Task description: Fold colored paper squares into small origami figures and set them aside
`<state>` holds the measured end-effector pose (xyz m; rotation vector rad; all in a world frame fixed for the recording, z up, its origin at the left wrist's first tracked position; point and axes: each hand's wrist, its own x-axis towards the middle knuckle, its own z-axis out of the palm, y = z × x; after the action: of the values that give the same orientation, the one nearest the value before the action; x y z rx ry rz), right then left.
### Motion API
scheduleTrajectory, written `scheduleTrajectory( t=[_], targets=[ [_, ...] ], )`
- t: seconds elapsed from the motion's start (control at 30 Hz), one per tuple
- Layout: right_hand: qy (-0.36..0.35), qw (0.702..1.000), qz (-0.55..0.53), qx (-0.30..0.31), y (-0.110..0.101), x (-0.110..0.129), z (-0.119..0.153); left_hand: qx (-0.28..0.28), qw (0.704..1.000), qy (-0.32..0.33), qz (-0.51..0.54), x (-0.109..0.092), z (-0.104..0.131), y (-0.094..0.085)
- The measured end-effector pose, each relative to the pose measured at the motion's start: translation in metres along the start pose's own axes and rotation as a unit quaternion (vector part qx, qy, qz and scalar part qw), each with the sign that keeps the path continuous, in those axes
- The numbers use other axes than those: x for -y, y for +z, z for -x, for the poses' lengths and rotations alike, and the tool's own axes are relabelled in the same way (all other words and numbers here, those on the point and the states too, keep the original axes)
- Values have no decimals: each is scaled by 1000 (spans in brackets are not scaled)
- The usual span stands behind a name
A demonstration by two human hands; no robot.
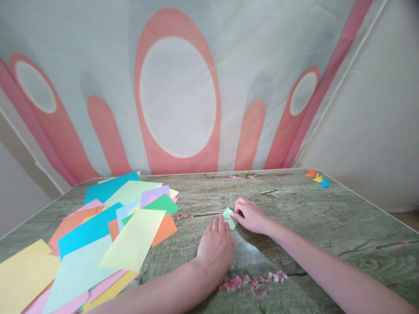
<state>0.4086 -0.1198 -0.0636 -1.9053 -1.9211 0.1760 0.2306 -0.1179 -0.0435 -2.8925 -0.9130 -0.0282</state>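
A small folded piece of light green paper (pixel 229 218) lies on the wood-patterned table between my two hands. My left hand (pixel 216 246) rests flat with its fingers stretched forward, the fingertips on the paper's lower left edge. At the paper's right side, my right hand (pixel 250 216) pinches the edge between thumb and curled fingers. Parts of the paper are hidden under the fingertips.
Many loose coloured sheets (pixel 131 242) overlap on the table's left side. Three small folded paper figures, orange (pixel 310 172), yellow (pixel 317 178) and blue (pixel 324 182), stand at the far right corner. Behind the table (pixel 327 218) hangs a pink and grey patterned backdrop (pixel 225 131).
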Motion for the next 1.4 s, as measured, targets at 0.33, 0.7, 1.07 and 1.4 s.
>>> scheduleTrajectory(
  t=[0.33, 0.7, 1.07, 1.4],
  targets=[
    [1, 1000, -2, 3, -1, -1, 3, -50, 998, 26, 13, 25, 10, -6],
    [8, 1000, 2, 9, -1, 1, 2, -60, 997, 46, 23, 31, 4, -4],
    [16, 1000, 4, 11, -1, 0, 1, -46, 996, 47, 64, 37, -4, -4],
    [31, 999, 32, 2, 3, 1, 0, -50, 996, 53, 52, 37, -7, -5]
  ],
)
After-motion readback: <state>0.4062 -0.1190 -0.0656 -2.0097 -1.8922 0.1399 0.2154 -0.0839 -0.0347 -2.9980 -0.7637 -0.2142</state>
